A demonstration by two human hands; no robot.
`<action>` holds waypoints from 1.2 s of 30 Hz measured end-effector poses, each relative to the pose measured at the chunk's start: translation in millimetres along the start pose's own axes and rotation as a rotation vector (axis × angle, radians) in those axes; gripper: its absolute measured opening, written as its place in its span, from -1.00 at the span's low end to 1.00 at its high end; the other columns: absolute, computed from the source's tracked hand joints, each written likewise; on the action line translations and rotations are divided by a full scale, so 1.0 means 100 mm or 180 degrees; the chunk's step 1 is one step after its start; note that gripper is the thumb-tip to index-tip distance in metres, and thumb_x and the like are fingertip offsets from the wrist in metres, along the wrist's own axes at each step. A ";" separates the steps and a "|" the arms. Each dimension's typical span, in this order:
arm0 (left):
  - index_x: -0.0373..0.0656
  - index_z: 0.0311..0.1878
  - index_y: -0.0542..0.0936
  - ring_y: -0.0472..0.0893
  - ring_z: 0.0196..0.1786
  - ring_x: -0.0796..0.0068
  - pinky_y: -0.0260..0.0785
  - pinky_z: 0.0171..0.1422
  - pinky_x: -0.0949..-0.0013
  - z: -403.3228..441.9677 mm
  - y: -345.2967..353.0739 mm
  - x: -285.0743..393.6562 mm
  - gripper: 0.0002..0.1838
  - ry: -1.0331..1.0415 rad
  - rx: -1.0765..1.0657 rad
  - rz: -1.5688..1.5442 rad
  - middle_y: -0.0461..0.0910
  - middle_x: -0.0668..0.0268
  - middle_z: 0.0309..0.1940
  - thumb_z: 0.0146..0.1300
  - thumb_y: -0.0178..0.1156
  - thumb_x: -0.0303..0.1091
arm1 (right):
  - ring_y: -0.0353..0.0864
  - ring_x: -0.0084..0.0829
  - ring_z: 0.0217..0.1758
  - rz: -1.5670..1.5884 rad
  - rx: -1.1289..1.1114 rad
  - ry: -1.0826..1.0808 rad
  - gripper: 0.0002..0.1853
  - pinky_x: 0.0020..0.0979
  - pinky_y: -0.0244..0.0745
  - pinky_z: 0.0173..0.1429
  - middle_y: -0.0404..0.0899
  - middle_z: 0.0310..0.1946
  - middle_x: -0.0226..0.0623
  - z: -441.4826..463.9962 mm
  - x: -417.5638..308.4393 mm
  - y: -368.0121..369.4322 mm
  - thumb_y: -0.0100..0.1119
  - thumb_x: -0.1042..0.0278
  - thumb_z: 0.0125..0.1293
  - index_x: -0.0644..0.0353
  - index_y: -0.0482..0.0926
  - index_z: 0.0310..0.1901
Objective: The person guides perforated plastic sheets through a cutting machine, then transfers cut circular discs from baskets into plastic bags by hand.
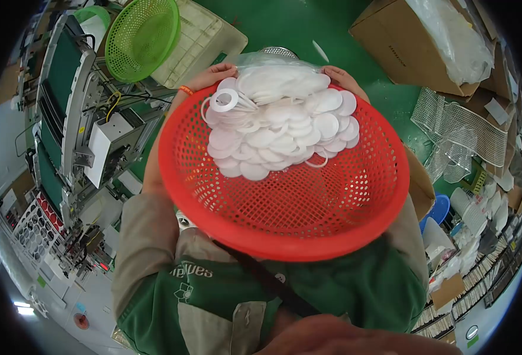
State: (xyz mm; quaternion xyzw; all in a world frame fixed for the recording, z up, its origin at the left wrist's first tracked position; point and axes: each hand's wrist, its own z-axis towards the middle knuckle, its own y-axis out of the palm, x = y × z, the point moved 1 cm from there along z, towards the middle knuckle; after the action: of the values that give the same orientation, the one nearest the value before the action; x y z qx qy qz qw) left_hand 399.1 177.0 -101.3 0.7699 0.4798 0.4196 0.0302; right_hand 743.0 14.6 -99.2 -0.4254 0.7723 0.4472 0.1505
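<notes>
A red perforated plastic basket (284,236) is tilted in front of my body. Many flat white discs (279,136) lie heaped at its far side, with a few white rings (223,100) among them. A clear plastic bag (273,58) stretches along the far edge of the heap. My left hand (215,75) is at the far left rim, its fingers closed on the bag's edge. At the far right rim my right hand (344,80) has its fingers bent round the bag's other edge. Each hand's palm is partly hidden.
A green basket (116,44) and a pale crate (216,44) stand at the upper left. Conveyor machinery (75,89) runs down the left. Cardboard boxes (385,47), wire mesh trays (474,127) and a blue container (441,207) are on the right.
</notes>
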 end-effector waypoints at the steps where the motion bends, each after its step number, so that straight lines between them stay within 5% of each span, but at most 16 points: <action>1: -0.15 -0.16 0.52 0.51 -0.19 0.67 0.38 -0.06 0.57 0.07 -0.05 -0.05 -0.84 0.0189 0.0060 0.0564 0.54 0.44 -0.27 0.29 0.14 -0.30 | 0.55 -0.52 -0.23 -0.0057 0.0000 0.0118 -0.86 -0.49 0.47 -0.10 0.57 -0.26 -0.36 0.13 -0.01 -0.14 0.05 0.40 0.31 0.26 0.52 -0.17; 6: -0.13 -0.21 0.50 0.53 -0.17 0.67 0.40 -0.06 0.58 0.26 0.12 -0.15 -0.91 0.0338 -0.0283 0.0140 0.54 0.45 -0.27 0.27 0.15 -0.36 | 0.57 -0.52 -0.26 0.0123 -0.0338 0.0255 -0.86 -0.47 0.53 -0.15 0.58 -0.27 -0.34 0.11 -0.39 -0.30 0.14 0.43 0.26 0.26 0.54 -0.18; 9: -0.14 -0.21 0.49 0.55 -0.17 0.63 0.42 -0.07 0.55 0.30 0.14 -0.28 -0.91 0.0700 -0.0186 -0.0446 0.55 0.42 -0.27 0.28 0.13 -0.36 | 0.56 -0.51 -0.29 -0.0290 0.0092 0.0317 -0.83 -0.45 0.51 -0.17 0.57 -0.31 -0.35 0.05 -0.61 -0.09 0.19 0.39 0.22 0.27 0.53 -0.20; 13: -0.10 -0.24 0.44 0.47 -0.31 0.69 0.36 -0.19 0.61 0.33 0.14 -0.64 -0.90 0.0763 -0.0113 -0.0046 0.47 0.46 -0.34 0.28 0.13 -0.32 | 0.56 -0.52 -0.25 -0.0116 -0.0429 0.0626 -0.79 -0.50 0.49 -0.12 0.56 -0.27 -0.38 -0.29 -0.80 0.31 0.20 0.51 0.14 0.24 0.51 -0.16; 16: -0.15 -0.13 0.47 0.47 -0.27 0.72 0.37 -0.15 0.56 0.61 0.03 -1.13 -0.77 0.0585 -0.0219 0.0116 0.48 0.48 -0.31 0.23 0.20 -0.26 | 0.58 -0.53 -0.19 -0.0943 -0.0805 0.0716 -0.77 -0.48 0.50 -0.06 0.57 -0.24 -0.40 0.05 -0.31 -0.60 0.21 0.57 0.11 0.21 0.51 -0.16; 19: -0.14 -0.09 0.47 0.46 -0.25 0.72 0.36 -0.16 0.59 0.55 0.17 -1.31 -0.77 0.0409 -0.0155 -0.0159 0.47 0.47 -0.27 0.25 0.17 -0.28 | 0.57 -0.50 -0.17 0.0025 -0.0174 0.0731 -0.80 -0.45 0.50 -0.05 0.58 -0.21 -0.37 -0.48 -0.46 0.01 0.16 0.46 0.21 0.22 0.52 -0.12; 21: -0.14 -0.06 0.46 0.46 -0.25 0.72 0.36 -0.16 0.60 0.45 0.22 -1.22 -0.76 0.0312 -0.0101 0.0032 0.47 0.48 -0.26 0.26 0.17 -0.29 | 0.57 -0.49 -0.14 -0.0039 -0.0262 0.1177 -0.80 -0.42 0.50 -0.03 0.57 -0.21 -0.35 -0.34 -0.25 -0.19 0.14 0.39 0.25 0.23 0.52 -0.11; 24: -0.12 -0.08 0.50 0.48 -0.27 0.74 0.38 -0.18 0.60 0.41 0.15 -1.14 -0.81 0.0257 -0.0254 -0.0292 0.49 0.51 -0.28 0.28 0.14 -0.33 | 0.55 -0.47 -0.16 -0.1120 -0.0623 0.0688 -0.79 -0.43 0.46 -0.01 0.57 -0.21 -0.30 -0.14 -0.29 -0.36 0.20 0.44 0.19 0.28 0.53 -0.14; 25: -0.11 -0.12 0.51 0.48 -0.28 0.75 0.38 -0.19 0.61 0.38 0.15 -1.17 -0.85 0.0256 -0.0216 -0.0332 0.51 0.51 -0.31 0.27 0.16 -0.35 | 0.54 -0.48 -0.16 -0.0772 0.0309 0.0449 -0.83 -0.43 0.45 -0.03 0.56 -0.24 -0.32 -0.20 -0.21 -0.40 0.21 0.45 0.17 0.28 0.54 -0.20; 27: -0.11 -0.17 0.52 0.48 -0.28 0.76 0.37 -0.21 0.61 0.34 0.17 -1.10 -0.88 0.0378 -0.0518 -0.0361 0.51 0.50 -0.32 0.25 0.17 -0.36 | 0.54 -0.49 -0.18 -0.0249 0.0180 0.0600 -0.81 -0.44 0.45 -0.05 0.56 -0.26 -0.33 -0.42 -0.19 -0.18 0.20 0.40 0.19 0.27 0.54 -0.19; 31: -0.12 -0.18 0.52 0.44 -0.29 0.78 0.32 -0.21 0.64 0.38 0.21 -1.19 -0.89 0.0193 -0.0301 -0.0071 0.50 0.54 -0.32 0.26 0.17 -0.35 | 0.56 -0.47 -0.17 -0.0180 -0.0657 0.0973 -0.74 -0.42 0.49 -0.08 0.57 -0.19 -0.32 -0.23 -0.02 -0.58 0.17 0.29 0.25 0.29 0.52 -0.13; 33: -0.12 -0.15 0.52 0.43 -0.27 0.78 0.30 -0.19 0.65 0.42 0.22 -1.43 -0.85 0.0244 -0.0569 -0.0002 0.50 0.55 -0.30 0.28 0.15 -0.30 | 0.56 -0.47 -0.16 0.0012 -0.0579 0.0953 -0.74 -0.42 0.49 -0.07 0.57 -0.18 -0.32 -0.44 0.23 -0.54 0.16 0.29 0.25 0.30 0.52 -0.12; 34: -0.12 -0.15 0.51 0.43 -0.27 0.77 0.30 -0.18 0.64 0.52 0.11 -1.51 -0.83 0.0705 -0.0598 0.1244 0.49 0.55 -0.29 0.28 0.15 -0.27 | 0.56 -0.47 -0.15 0.0019 -0.0576 0.0859 -0.73 -0.42 0.49 -0.05 0.57 -0.17 -0.32 -0.38 0.13 -0.52 0.16 0.29 0.26 0.30 0.52 -0.12; 36: -0.12 -0.17 0.51 0.43 -0.28 0.76 0.31 -0.18 0.63 0.48 0.11 -1.54 -0.84 0.0509 -0.0479 0.0990 0.49 0.55 -0.30 0.27 0.17 -0.27 | 0.56 -0.46 -0.13 0.0007 -0.0570 0.0784 -0.72 -0.41 0.49 -0.03 0.57 -0.15 -0.31 -0.30 -0.06 -0.51 0.16 0.29 0.26 0.31 0.52 -0.10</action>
State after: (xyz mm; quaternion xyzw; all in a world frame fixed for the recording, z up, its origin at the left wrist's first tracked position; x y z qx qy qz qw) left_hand 410.5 70.8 -222.2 0.7946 0.3232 0.5138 -0.0158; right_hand 791.9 -18.6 -107.8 -0.4879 0.7424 0.4588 0.0157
